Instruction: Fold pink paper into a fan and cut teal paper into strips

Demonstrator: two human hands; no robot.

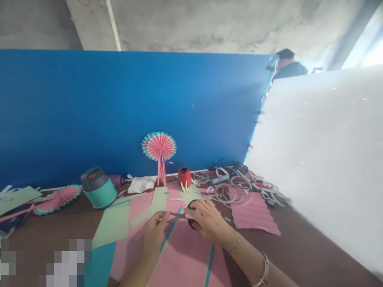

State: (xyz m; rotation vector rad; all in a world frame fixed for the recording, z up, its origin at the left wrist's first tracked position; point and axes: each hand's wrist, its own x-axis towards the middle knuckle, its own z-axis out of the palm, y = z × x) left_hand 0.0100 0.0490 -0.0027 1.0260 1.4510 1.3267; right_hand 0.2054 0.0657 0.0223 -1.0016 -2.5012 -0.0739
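My right hand [209, 221] is closed around the black handles of a pair of scissors [184, 216], whose blades point left. My left hand [155, 235] pinches a thin blue paper strip [170, 233] right at the blade tips. Both hands rest over a large pink sheet [185, 259] lying on the brown table. Pale green sheets [115, 223] lie just to the left of the hands. A pleated pink sheet [254, 213] sits to the right of my right hand.
A pink paper fan [159, 146] stands against the blue partition [89, 115]. A red thread spool [184, 176], a teal container [98, 187], white cloth [140, 184] and a tangle of rings and strips [239, 183] line the back. Another fan [56, 198] lies at the left. A white board [323, 159] stands at the right, with a person behind it.
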